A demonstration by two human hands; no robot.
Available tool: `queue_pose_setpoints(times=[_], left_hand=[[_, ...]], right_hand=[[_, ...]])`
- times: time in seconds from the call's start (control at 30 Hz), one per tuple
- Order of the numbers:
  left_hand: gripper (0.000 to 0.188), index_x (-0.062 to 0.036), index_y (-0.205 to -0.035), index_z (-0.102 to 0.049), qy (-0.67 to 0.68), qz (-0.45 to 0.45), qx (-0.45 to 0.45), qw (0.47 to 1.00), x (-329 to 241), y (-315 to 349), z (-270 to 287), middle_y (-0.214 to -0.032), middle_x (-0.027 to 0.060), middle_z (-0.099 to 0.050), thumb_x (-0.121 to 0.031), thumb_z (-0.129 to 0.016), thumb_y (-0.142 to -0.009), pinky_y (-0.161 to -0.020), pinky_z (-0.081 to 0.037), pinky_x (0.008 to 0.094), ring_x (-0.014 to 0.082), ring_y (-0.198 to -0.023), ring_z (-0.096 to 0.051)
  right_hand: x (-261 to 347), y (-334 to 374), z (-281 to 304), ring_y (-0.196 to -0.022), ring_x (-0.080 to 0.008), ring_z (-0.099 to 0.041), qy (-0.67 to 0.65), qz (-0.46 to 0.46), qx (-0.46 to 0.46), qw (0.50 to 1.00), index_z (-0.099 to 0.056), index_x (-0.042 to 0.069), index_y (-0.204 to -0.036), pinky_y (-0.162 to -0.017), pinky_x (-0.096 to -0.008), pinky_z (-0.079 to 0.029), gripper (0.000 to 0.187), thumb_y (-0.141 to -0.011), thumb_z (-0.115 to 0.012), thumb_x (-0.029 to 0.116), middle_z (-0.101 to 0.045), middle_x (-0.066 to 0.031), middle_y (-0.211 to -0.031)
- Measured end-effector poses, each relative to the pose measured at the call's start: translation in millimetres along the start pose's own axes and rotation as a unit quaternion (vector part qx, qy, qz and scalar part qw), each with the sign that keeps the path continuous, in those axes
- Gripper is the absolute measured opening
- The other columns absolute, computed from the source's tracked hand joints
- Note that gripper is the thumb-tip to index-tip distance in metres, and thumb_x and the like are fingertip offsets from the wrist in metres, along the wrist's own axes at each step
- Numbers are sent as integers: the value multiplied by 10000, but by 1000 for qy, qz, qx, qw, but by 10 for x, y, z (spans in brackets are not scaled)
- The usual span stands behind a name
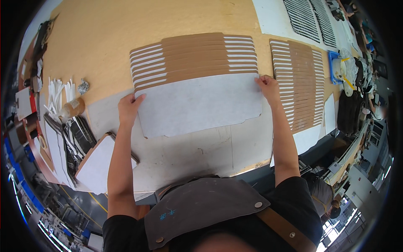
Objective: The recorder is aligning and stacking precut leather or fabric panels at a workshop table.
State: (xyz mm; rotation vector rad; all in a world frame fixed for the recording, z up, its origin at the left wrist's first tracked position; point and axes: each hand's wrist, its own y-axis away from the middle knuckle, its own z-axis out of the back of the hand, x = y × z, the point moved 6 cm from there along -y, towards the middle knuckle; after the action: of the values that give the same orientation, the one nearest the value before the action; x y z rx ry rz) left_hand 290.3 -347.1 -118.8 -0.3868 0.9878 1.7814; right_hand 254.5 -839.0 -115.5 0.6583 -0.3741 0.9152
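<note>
A white panel (201, 105) with notched edges lies in front of me, the nearest of a fanned row of overlapping brown pieces (195, 54) with white strips at both ends. My left hand (129, 110) is closed in a pinch at the panel's upper left corner, thumb over the edge. My right hand (268, 87) pinches its upper right corner. The fingertips under the edges are hidden. Just right of my right hand lies a second fanned row of brown pieces (302, 84) with white end strips, a white panel (306, 138) at its near end.
At left are white strips (56, 95), a jar of amber-brown material (74, 107), a crumpled foil ball (83, 87) and stacked white and dark pieces (96, 161). A blue bin (334, 67) stands at right, with dark striped rows (302, 19) farther back. The worktable's near edge (247, 168) runs before me.
</note>
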Motion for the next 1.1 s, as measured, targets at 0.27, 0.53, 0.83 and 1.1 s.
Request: queue_pose_setpoints(times=[0.27,0.53,0.83,1.1], left_hand=[[397,13,-551,-472,-2,-10,0,1000,21,-8,-19,-482,18,-399,-267,-702,-714,-428,-298,288,104,-472,-313],[349,12,-604,-508,37,18,44,998,37,15,-30,-518,6,-444,-260,-690,-723,-438,-320,274,94,-483,-350],[316,-2,-603,-532,82,36,51,995,85,-36,-73,-516,12,-473,-246,-706,-703,-426,-355,248,85,-455,-409],[327,-3,-577,-520,43,52,33,997,6,10,-14,-485,31,-476,-237,-716,-693,-414,-377,251,105,-423,-444]], right_hand=[[-17,-12,-15,-559,-102,-487,-38,3,18,999,-611,9,-791,-523,-253,-402,228,-767,-641,233,-565,-31,-618],[-6,-7,47,-573,-79,-433,-73,-28,50,996,-587,16,-773,-512,-239,-363,203,-784,-631,213,-526,8,-637],[-72,-15,9,-567,-54,-416,-108,-30,81,990,-570,43,-754,-515,-211,-343,179,-792,-632,206,-495,43,-625],[-18,12,3,-539,-65,-418,-93,-10,52,994,-589,15,-747,-490,-211,-339,198,-777,-651,200,-513,20,-601]])
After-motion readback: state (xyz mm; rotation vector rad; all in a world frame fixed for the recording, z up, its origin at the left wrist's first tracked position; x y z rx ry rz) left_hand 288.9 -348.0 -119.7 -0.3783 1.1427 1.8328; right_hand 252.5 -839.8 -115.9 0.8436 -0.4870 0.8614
